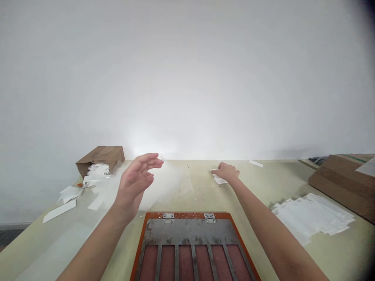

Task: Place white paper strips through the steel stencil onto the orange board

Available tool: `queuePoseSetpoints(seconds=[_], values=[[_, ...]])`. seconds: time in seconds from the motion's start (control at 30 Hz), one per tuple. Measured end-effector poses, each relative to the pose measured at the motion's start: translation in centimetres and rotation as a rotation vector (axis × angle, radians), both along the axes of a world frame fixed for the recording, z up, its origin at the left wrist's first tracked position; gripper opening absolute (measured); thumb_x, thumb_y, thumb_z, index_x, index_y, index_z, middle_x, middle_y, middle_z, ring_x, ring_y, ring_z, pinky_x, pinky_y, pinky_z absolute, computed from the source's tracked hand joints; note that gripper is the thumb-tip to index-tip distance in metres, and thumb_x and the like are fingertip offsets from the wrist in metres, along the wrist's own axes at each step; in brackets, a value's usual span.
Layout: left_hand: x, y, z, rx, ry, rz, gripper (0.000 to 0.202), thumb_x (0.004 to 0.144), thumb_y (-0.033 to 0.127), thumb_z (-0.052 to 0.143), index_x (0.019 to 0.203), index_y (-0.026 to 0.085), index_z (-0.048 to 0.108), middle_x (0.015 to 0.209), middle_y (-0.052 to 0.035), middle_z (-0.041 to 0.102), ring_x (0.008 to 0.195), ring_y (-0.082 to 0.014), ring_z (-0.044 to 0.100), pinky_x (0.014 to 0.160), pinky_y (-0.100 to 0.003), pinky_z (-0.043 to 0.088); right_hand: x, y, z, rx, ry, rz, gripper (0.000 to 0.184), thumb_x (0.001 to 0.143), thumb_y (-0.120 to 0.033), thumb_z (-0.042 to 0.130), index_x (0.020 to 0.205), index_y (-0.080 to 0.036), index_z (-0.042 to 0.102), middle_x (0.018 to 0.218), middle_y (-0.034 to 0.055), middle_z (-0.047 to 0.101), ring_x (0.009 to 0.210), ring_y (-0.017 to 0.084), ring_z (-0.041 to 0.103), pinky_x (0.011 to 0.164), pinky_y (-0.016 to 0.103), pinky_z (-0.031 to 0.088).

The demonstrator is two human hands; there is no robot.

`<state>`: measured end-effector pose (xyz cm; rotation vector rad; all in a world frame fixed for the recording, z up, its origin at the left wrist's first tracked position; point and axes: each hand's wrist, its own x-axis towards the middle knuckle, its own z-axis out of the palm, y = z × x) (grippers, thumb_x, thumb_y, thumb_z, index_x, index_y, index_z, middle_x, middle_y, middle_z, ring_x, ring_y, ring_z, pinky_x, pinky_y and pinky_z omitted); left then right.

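Note:
My left hand [136, 181] is raised over the left part of the table, fingers bent and the thumb apart from them. Nothing shows in its grasp. Farther back, my right hand [227, 171] is closed over small white paper slips [220, 180] on the table, its fingertips at their edge; the hand hides part of them. Nearest me, between both forearms, lies an orange-brown board [187, 215] with a hinged dark metal frame [191, 232]. Through the frame's several long slots a reddish-brown surface shows.
An open cardboard box [109, 154] spills white slips at the back left, with loose white strips [60, 210] beside it. Translucent sheeting [67, 242] covers the left side. At right lie a spread white stack [313, 216] and a larger cardboard box [345, 179]. A wall [187, 78] stands behind.

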<state>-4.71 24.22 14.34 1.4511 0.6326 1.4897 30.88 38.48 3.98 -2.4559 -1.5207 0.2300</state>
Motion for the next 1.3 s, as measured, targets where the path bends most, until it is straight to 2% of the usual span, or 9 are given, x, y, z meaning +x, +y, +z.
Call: queuePoseSetpoints(seconds=[0.17, 0.27, 0.33, 0.47, 0.73, 0.97, 1.1, 1.2, 1.3], values=[[0.9, -0.6, -3.3, -0.370, 0.064, -0.034, 0.041, 0.079, 0.048, 0.077, 0.111, 0.025, 0.068, 0.116, -0.0041, 0.064, 0.100, -0.0196, 0.061, 0.081, -0.028, 0.042, -3.8, -5.4, 1.3, 0.259, 0.099, 0.282, 0.046, 0.077, -0.057, 0.067, 0.109, -0.024, 0.066, 0.125, 0.0121, 0.068, 0.119, 0.034, 0.058, 0.100, 0.055, 0.038], [1.6, -1.4, -5.5, -0.618, 0.037, -0.208, 0.053, 0.080, 0.061, 0.071, 0.115, 0.022, 0.063, 0.117, -0.0080, 0.065, 0.096, -0.0236, 0.066, 0.086, -0.035, 0.046, -7.9, -10.2, 1.7, 0.414, 0.163, 0.543, 0.052, 0.072, -0.059, 0.073, 0.115, -0.030, 0.066, 0.138, 0.0057, 0.061, 0.128, 0.029, 0.053, 0.107, 0.048, 0.035], [1.9, -2.2, -7.0, -0.722, 0.040, -0.366, 0.061, 0.080, 0.068, 0.067, 0.114, 0.017, 0.063, 0.112, -0.0129, 0.067, 0.095, -0.0292, 0.069, 0.085, -0.040, 0.049, -10.6, -13.2, 1.8, 0.590, 0.261, 0.797, 0.053, 0.067, -0.056, 0.079, 0.111, -0.029, 0.068, 0.136, 0.0083, 0.062, 0.126, 0.031, 0.054, 0.108, 0.050, 0.033], [1.8, -4.0, -8.9, -0.864, -0.228, -0.688, 0.071, 0.087, 0.072, 0.055, 0.115, 0.008, 0.064, 0.103, -0.0170, 0.070, 0.089, -0.0279, 0.070, 0.085, -0.041, 0.052, -14.9, -16.9, 2.1, 0.789, 0.411, 1.088, 0.055, 0.061, -0.052, 0.086, 0.107, -0.029, 0.068, 0.130, 0.0092, 0.066, 0.120, 0.031, 0.059, 0.105, 0.050, 0.032], [0.4, -6.1, -9.0, -0.840, -0.466, -0.546, 0.053, 0.094, 0.061, 0.054, 0.112, 0.013, 0.065, 0.094, -0.0094, 0.071, 0.076, -0.0183, 0.069, 0.073, -0.031, 0.055, -18.5, -17.7, 1.6, 0.707, 0.652, 1.101, 0.056, 0.063, -0.054, 0.087, 0.109, -0.031, 0.067, 0.130, 0.0093, 0.064, 0.123, 0.032, 0.055, 0.109, 0.053, 0.030], [-0.2, -4.8, -9.5, -0.838, -0.593, -0.319, 0.029, 0.098, 0.043, 0.058, 0.111, 0.017, 0.062, 0.087, -0.0037, 0.071, 0.070, -0.0127, 0.069, 0.067, -0.024, 0.058, -19.9, -15.4, 1.4, 0.575, 0.798, 1.193, 0.058, 0.063, -0.056, 0.085, 0.107, -0.025, 0.064, 0.130, 0.0121, 0.064, 0.124, 0.029, 0.056, 0.109, 0.045, 0.036], [-1.1, -4.0, -9.7, -0.859, -0.554, -0.228, 0.027, 0.098, 0.036, 0.059, 0.117, 0.016, 0.059, 0.091, -0.0057, 0.072, 0.068, -0.0122, 0.069, 0.069, -0.024, 0.060, -20.4, -13.9, 1.0, 0.506, 0.833, 1.146, 0.053, 0.069, -0.058, 0.079, 0.109, -0.025, 0.065, 0.139, 0.0108, 0.058, 0.129, 0.027, 0.052, 0.106, 0.041, 0.040], [-2.0, -3.5, -9.7, -0.882, -0.469, -0.183, 0.024, 0.099, 0.031, 0.058, 0.114, 0.012, 0.060, 0.088, -0.0093, 0.072, 0.073, -0.0174, 0.072, 0.071, -0.028, 0.062, -21.0, -12.5, 0.4, 0.424, 0.842, 1.028, 0.042, 0.083, -0.052, 0.067, 0.114, -0.025, 0.065, 0.132, 0.0091, 0.061, 0.113, 0.023, 0.060, 0.093, 0.039, 0.047], [-2.9, -3.1, -10.0, -0.880, -0.388, -0.158, 0.017, 0.098, 0.025, 0.057, 0.106, 0.010, 0.063, 0.083, -0.0100, 0.073, 0.071, -0.0184, 0.072, 0.069, -0.030, 0.062, -21.5, -11.2, -0.3, 0.306, 0.837, 0.950, 0.035, 0.081, -0.045, 0.068, 0.108, -0.022, 0.069, 0.114, 0.0064, 0.069, 0.086, 0.017, 0.063, 0.077, 0.033, 0.051]])
